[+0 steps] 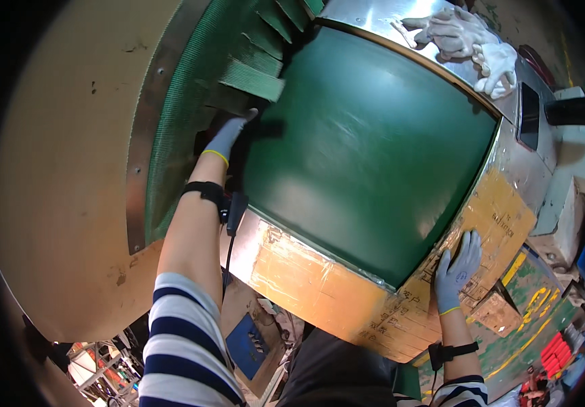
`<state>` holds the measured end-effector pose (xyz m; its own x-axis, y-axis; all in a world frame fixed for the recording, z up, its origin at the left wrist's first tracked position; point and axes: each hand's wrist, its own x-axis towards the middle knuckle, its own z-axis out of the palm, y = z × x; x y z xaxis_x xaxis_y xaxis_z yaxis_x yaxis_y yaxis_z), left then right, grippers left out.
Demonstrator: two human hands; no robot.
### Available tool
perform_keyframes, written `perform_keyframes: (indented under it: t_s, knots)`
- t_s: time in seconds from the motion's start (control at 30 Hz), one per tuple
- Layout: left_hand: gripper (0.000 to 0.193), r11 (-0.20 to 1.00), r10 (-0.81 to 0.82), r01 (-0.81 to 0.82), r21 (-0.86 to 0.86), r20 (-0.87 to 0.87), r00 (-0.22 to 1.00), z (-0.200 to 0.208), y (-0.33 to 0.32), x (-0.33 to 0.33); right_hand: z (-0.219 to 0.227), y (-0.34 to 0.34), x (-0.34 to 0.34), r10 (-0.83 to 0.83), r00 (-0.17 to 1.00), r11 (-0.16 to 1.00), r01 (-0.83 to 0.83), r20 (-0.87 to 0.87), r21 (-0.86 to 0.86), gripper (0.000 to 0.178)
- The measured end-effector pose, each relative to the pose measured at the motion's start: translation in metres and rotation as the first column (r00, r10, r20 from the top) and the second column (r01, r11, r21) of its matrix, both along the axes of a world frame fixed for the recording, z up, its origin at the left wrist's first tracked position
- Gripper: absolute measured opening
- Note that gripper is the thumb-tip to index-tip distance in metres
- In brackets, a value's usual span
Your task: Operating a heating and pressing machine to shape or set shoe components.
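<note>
My left hand (228,136), in a grey glove, reaches to the gap where the flat green conveyor belt (374,156) meets the curved green slatted conveyor (190,102); its fingers point toward a raised green slat (251,80) and hold nothing that I can see. My right hand (458,268), also in a grey glove, lies flat with fingers spread on the cardboard sheet (346,292) taped along the belt's near side. Both forearms wear black wrist straps and striped sleeves.
A pair of white work gloves (465,41) lies on the metal frame (374,17) at the belt's far end. A tan curved panel (62,169) borders the slatted conveyor on the left. Boxes and a green floor with yellow markings (530,312) lie at the lower right.
</note>
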<state>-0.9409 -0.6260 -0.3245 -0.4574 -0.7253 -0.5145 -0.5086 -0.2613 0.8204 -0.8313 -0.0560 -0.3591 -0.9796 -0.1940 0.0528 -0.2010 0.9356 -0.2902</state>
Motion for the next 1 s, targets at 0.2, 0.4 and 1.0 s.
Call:
perform_keyframes:
  t_s: [0.2, 0.4, 1.0]
  knots:
    - [0.068, 0.930, -0.347, 0.336, 0.148, 0.056, 0.936, 0.010, -0.007, 0.013, -0.008, -0.003, 0.013, 0.048, 0.999, 0.999, -0.048, 0.024, 0.025, 0.057]
    - [0.075, 0.876, -0.453, 0.481, -0.046, 0.265, 0.851, 0.021, 0.066, 0.034, -0.016, 0.010, 0.010, 0.164, 0.979, 0.986, -0.167, -0.124, -0.007, 0.059]
    - [0.087, 0.497, -0.455, 0.617, 0.611, -0.422, 0.784, 0.157, 0.243, 0.599, 0.153, -0.198, 0.165, 0.701, -0.358, 0.711, 0.299, 0.616, -0.636, 0.048]
